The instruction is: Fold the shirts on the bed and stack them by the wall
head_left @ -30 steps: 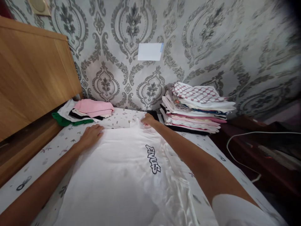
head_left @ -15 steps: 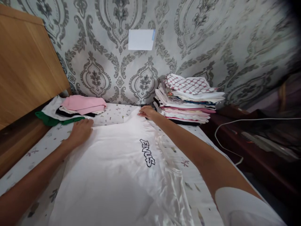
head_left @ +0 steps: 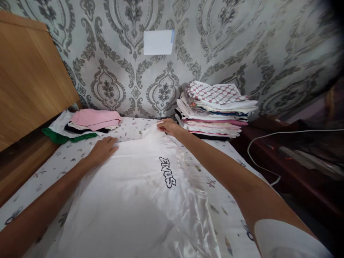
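A white garment (head_left: 126,193) with dark outlined lettering lies spread over the patterned sheet, its near part running out of the bottom of the view. At its far left edge my left hand (head_left: 103,149) rests flat on the cloth, fingers stretched out. My right hand (head_left: 168,127) is closed on the far right corner of the garment, by the foot of the tall stack. Shiny folds run down the garment's right side.
A tall stack of folded clothes (head_left: 212,114) stands at the back right. A low pile with pink cloth (head_left: 96,119) lies at the back left, beside a wooden cabinet (head_left: 34,79). A white cable (head_left: 258,163) loops at the right. Patterned wall (head_left: 113,71) behind.
My left hand has slid to the right along the garment's far edge, away from the low pile. My right hand keeps its grip on the corner. The view has shifted slightly.
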{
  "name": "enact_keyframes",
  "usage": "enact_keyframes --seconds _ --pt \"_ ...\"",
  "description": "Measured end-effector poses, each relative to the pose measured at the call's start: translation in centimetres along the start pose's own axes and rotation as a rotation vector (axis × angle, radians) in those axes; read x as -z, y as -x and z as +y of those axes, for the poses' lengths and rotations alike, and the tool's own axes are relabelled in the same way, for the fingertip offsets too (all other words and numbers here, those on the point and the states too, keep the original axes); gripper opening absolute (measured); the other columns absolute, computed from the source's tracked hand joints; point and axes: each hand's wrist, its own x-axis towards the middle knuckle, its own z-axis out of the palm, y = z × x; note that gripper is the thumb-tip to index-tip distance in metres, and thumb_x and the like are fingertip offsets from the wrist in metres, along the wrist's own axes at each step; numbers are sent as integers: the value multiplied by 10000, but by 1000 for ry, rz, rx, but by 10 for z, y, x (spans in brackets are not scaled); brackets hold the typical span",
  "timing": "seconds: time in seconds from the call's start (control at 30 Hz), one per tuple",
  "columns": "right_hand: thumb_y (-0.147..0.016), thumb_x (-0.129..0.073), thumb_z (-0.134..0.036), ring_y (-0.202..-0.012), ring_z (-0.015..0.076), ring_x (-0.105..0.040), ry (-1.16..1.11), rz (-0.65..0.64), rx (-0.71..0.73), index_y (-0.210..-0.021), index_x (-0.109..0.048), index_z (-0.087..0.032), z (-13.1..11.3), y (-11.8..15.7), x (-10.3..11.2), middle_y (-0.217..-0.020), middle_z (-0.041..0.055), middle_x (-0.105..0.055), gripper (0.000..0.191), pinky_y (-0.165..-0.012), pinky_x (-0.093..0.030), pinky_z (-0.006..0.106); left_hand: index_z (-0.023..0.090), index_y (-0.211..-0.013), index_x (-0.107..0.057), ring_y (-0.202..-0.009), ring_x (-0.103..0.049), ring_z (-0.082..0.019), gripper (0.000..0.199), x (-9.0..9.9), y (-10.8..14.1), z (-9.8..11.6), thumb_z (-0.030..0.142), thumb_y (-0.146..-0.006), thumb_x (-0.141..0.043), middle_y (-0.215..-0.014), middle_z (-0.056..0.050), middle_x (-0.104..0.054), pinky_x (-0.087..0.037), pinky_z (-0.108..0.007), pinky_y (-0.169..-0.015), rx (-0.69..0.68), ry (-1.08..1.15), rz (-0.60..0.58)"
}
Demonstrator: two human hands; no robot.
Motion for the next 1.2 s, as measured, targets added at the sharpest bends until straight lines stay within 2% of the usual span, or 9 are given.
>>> enact_keyframes --seconds 0.1,0.2,0.27,0.4,0.53,0.7,0.9,1.07,1.2 --pt "-687 -788 -28 -521 82 -592 -27 0 20 -675 -615 -158 -5 17 3 -539 -29 -609 217 -549 -499 173 173 -1147 -608 -1107 -588 -299 422 13 8 -21 443 -953 -349 -1147 -129 -656 -446 -425 -931 10 -25 -36" --pt "-685 -808 -63 -584 91 -640 -47 -22 53 -692 -616 -164 -10 41 9 -587 -24 -636 217 -616 -529 188 203 -913 -609 -929 -618 -265 292 26 14 -28 391 -893 -386 -939 -92 -658 -458 -358 -796 3 -36 -66" --pt "-663 -841 -110 -644 102 -671 -57 -48 89 -700 -616 -170 -13 61 16 -629 -22 -653 236 -676 -548 207 211 -860 -582 -899 -614 -260 258 34 20 -27 378 -872 -385 -912 -88 -642 -458 -345 -763 -25 -23 -11" --pt "-607 -890 -274 -741 136 -697 -7 -129 200 -731 -647 -184 -8 106 38 -695 -13 -686 287 -754 -560 258 223 -911 -565 -893 -624 -259 263 48 48 -15 380 -905 -354 -968 -79 -655 -462 -337 -724 -82 8 77" --pt "-619 -866 -349 -732 136 -668 158 -145 233 -762 -684 -195 17 156 57 -779 1 -719 278 -706 -533 261 240 -984 -600 -921 -646 -271 286 43 84 -5 301 -918 -329 -1051 -84 -686 -472 -355 -734 -166 -78 47" --pt "-661 -815 -394 -763 170 -651 292 -157 175 -745 -692 -197 55 205 61 -827 24 -717 247 -666 -513 276 255 -970 -635 -950 -658 -271 338 21 111 -3 204 -897 -309 -1085 -85 -702 -489 -392 -816 -220 -143 -14" --pt "-697 -789 -433 -754 188 -660 294 -88 170 -798 -694 -213 55 222 53 -804 26 -719 260 -660 -523 293 253 -1066 -649 -1044 -654 -303 355 18 115 -12 280 -917 -328 -1153 -103 -699 -513 -419 -842 -169 -123 24" --pt "-708 -796 -472 -681 148 -665 176 -161 115 -776 -669 -195 53 237 49 -745 15 -704 313 -681 -542 283 267 -1038 -653 -1001 -660 -301 341 22 119 -10 307 -918 -336 -1124 -88 -706 -520 -411 -818 -166 -86 17" --pt "-696 -796 -520 -538 125 -648 208 -229 -17 -875 -674 -189 54 243 52 -828 21 -711 396 -503 -514 251 260 -987 -647 -967 -662 -292 321 20 119 -11 302 -916 -337 -1096 -97 -700 -525 -392 -760 -197 -56 -33"
